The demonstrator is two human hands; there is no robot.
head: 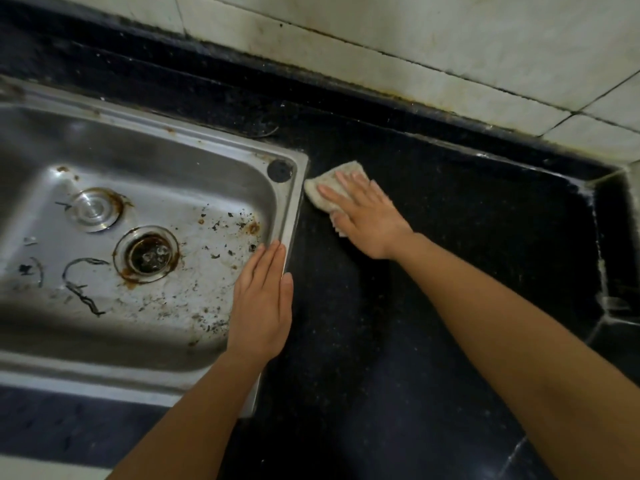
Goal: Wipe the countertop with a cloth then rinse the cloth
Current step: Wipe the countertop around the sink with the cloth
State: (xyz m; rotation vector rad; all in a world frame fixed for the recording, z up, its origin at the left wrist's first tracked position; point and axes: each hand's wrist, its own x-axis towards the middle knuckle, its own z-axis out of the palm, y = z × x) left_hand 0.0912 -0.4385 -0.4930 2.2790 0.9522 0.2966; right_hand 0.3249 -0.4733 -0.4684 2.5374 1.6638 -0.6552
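Observation:
A pale beige cloth (323,190) lies flat on the black speckled countertop (467,216), right beside the sink's far right corner. My right hand (367,220) presses on it with straight, spread fingers and covers most of it. My left hand (263,303) rests flat, fingers together, on the right rim of the steel sink (292,216). The sink basin is dirty, with rust round the drain (147,254) and dark scraps scattered over its floor.
A grimy white tiled wall (415,39) runs along the back of the counter. At the right, the counter ends at a raised dark edge with white residue (595,209). A round dark plug hole (280,169) sits in the sink's corner.

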